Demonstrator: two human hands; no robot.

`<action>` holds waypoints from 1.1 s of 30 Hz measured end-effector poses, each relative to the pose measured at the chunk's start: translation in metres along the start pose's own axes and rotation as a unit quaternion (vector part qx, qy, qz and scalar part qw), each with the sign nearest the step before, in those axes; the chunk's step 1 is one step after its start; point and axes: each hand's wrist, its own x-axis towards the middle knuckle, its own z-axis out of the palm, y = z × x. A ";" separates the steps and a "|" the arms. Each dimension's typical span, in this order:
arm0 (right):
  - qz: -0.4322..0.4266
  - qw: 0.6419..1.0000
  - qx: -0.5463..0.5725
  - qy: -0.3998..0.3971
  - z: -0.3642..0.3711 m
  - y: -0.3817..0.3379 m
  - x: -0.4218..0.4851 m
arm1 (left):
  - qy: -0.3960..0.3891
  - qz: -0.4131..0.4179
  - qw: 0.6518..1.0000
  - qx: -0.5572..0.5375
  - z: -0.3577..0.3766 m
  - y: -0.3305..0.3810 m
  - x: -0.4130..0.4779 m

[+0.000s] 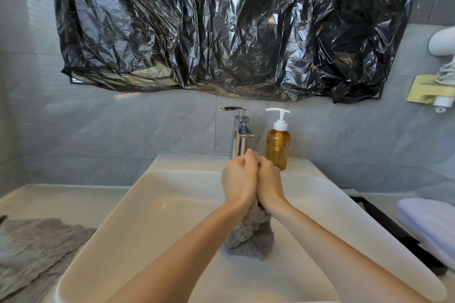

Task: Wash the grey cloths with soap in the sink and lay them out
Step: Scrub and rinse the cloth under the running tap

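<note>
1. Over the white ceramic sink point(160, 204) the left hand point(240, 179) and the right hand point(269, 183) are pressed side by side, backs towards the camera.
2. The fingers point(246, 158) of each hand are curled tight round the upper end of a fluffy grey cloth point(251, 236). No gap shows between the two fists.
3. The cloth's long axis runs roughly straight down from the fingers. It is bunched into a rope between the palms, and its free end hangs below the wrists and spreads out low in the basin. I cannot tell whether it touches the basin floor.
4. Neither hand is nearer, as both hold the cloth alike. This looks like rubbing or wringing, so the next move probably has the fists working against one another along that hanging bunch.
5. Just beyond the fingers and a little to the right stands an amber soap bottle with a white pump point(277, 149). Directly behind the fingers rises a chrome tap point(240, 135), and I see no water running.
6. Well to the left of the fingers and lower, a second grey cloth point(32, 248) lies spread on the pale worktop point(61, 199) beside the sink. I cannot tell whether it is washed or waiting.
7. Well to the right of the fingers lies a folded pale towel point(428, 224).
</note>
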 end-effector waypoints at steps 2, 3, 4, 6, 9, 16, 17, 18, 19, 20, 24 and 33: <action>-0.021 0.999 -0.004 -0.030 0.001 -0.002 -0.011 | 0.050 -0.040 0.998 -0.001 -0.004 0.000 0.013; -0.033 0.998 -0.006 -0.049 0.002 -0.003 -0.017 | 0.071 -0.063 0.995 -0.009 -0.006 -0.003 0.020; -0.037 0.997 -0.005 -0.061 0.002 -0.004 -0.017 | 0.078 -0.072 0.994 -0.009 -0.007 -0.005 0.023; -0.011 0.998 0.016 -0.054 0.001 -0.006 -0.005 | 0.057 -0.054 0.997 0.006 -0.002 -0.004 0.017; -0.014 0.999 0.031 -0.021 0.002 -0.014 -0.004 | 0.081 -0.033 0.996 0.014 -0.003 -0.001 0.014; 0.001 0.998 0.068 0.002 -0.002 -0.015 -0.005 | 0.047 -0.017 0.999 -0.010 -0.002 0.001 0.007; -0.013 0.998 0.061 0.007 -0.003 -0.016 -0.009 | 0.055 -0.010 0.998 -0.002 -0.005 0.005 0.007; -0.038 0.998 0.053 -0.003 -0.003 -0.016 -0.014 | 0.065 -0.016 0.998 0.001 -0.008 0.003 0.013; -0.060 0.997 0.041 -0.018 -0.003 -0.016 -0.019 | 0.070 -0.027 0.997 -0.012 -0.010 0.000 0.017; -0.065 0.997 0.039 -0.029 -0.002 -0.016 -0.020 | 0.068 -0.032 0.997 -0.027 -0.011 -0.002 0.019; 0.006 0.996 0.089 -0.014 -0.003 -0.017 -0.004 | 0.050 -0.012 0.998 -0.032 -0.001 0.002 0.005; 0.029 0.995 0.073 -0.063 -0.010 -0.014 -0.003 | -0.005 -0.068 0.995 -0.073 0.001 -0.008 0.014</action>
